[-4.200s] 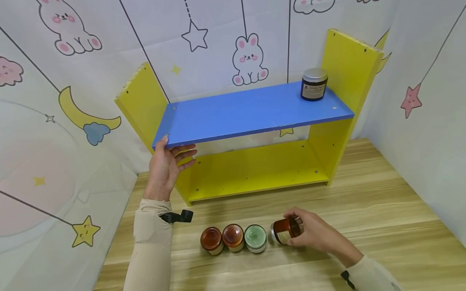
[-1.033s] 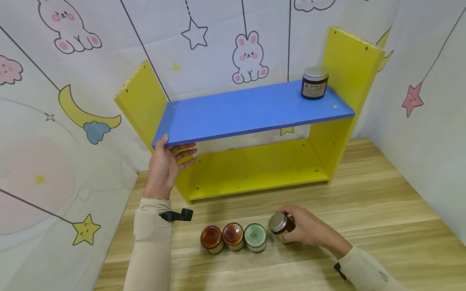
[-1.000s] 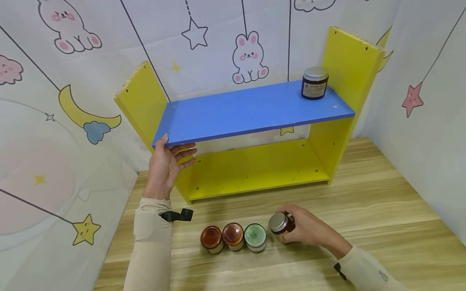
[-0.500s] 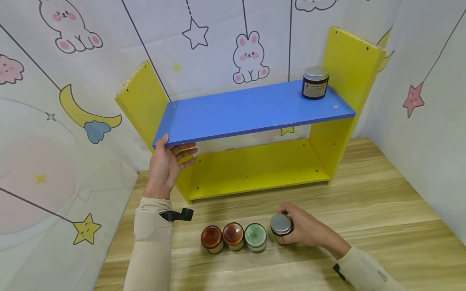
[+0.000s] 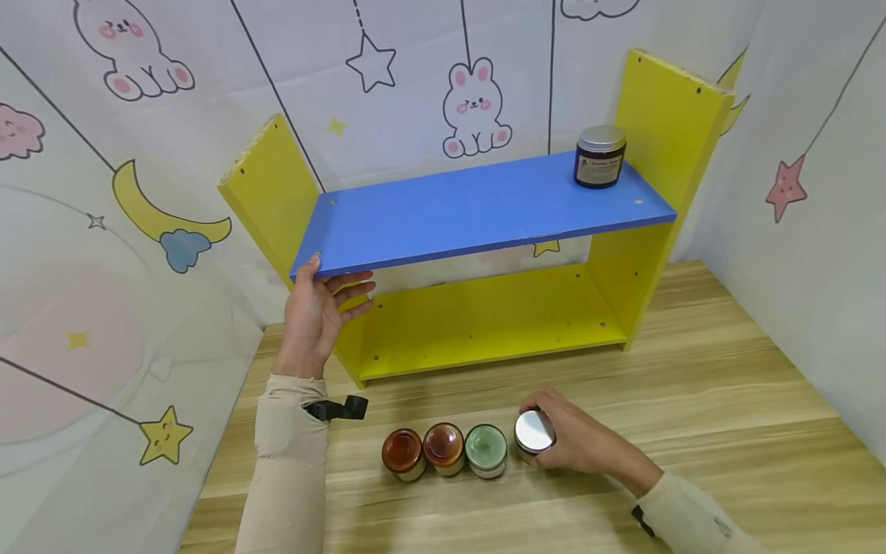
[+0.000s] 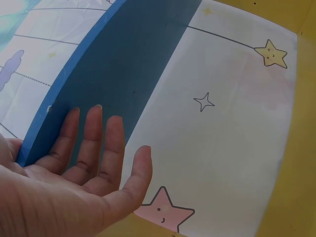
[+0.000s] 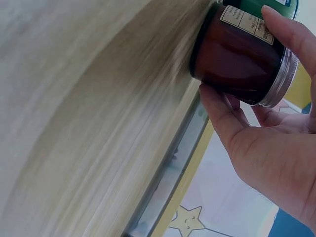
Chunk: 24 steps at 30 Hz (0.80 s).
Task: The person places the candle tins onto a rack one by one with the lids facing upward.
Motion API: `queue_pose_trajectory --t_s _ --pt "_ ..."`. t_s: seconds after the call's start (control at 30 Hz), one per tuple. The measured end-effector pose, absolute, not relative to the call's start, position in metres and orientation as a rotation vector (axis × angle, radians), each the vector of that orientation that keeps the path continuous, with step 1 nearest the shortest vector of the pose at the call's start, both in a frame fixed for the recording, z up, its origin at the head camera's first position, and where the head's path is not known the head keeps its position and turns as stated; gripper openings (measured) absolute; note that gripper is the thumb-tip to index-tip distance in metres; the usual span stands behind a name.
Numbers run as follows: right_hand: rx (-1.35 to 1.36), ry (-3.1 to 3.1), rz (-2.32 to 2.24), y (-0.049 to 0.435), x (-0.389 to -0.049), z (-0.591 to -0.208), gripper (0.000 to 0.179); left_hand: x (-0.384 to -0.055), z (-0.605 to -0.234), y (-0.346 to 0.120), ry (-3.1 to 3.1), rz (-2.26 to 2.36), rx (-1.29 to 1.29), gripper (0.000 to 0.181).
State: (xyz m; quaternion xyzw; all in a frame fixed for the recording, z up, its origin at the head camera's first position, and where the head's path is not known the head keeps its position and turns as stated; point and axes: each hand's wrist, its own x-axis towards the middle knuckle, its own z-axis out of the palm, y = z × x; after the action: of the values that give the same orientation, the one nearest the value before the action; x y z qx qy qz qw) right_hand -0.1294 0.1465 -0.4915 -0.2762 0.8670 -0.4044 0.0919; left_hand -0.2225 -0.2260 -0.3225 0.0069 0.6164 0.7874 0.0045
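Observation:
My right hand (image 5: 581,438) grips a brown glass jar (image 7: 237,54) with a pale label and a silver lid. The jar stands upright on the wooden table, its lid facing up. Just left of it are a green jar (image 5: 486,450) and two amber jars, one in the middle (image 5: 444,448) and one at the far left (image 5: 403,454), all showing glass rather than a silver lid on top. At the shelf's left end, my left hand (image 5: 311,319) holds the front corner of the blue board (image 5: 477,208), thumb above and fingers spread underneath.
The blue board spans a yellow shelf unit (image 5: 477,323) with upright side panels. A dark jar with a silver lid (image 5: 599,158) stands at the board's right end. Cartoon-printed sheets (image 5: 408,115) enclose the back and sides of the wooden table (image 5: 727,369).
The jar in my right hand was lying tilted with its lid to the left; it has been turned upright, lid up. My left hand has stayed on the board.

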Motion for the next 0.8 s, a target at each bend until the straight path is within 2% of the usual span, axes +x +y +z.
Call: queue_pose_trajectory --t_s 0.33,0.53,0.8 --pt "-0.782 2.535 -1.25 0.1546 -0.1218 -0.4861 0.064 -0.2226 -0.3229 -0.2252 1.926 2.463 0.018 0.063" --pt "-0.724 2.443 -1.327 0.156 -0.1228 -0.4839 0.057 -0.2227 -0.3226 -0.2256 1.93 2.463 0.02 0.063" --pt "-0.698 2.37 -1.415 0.156 -0.1244 -0.4843 0.056 -0.2222 -0.3215 -0.226 1.928 2.462 0.018 0.064"
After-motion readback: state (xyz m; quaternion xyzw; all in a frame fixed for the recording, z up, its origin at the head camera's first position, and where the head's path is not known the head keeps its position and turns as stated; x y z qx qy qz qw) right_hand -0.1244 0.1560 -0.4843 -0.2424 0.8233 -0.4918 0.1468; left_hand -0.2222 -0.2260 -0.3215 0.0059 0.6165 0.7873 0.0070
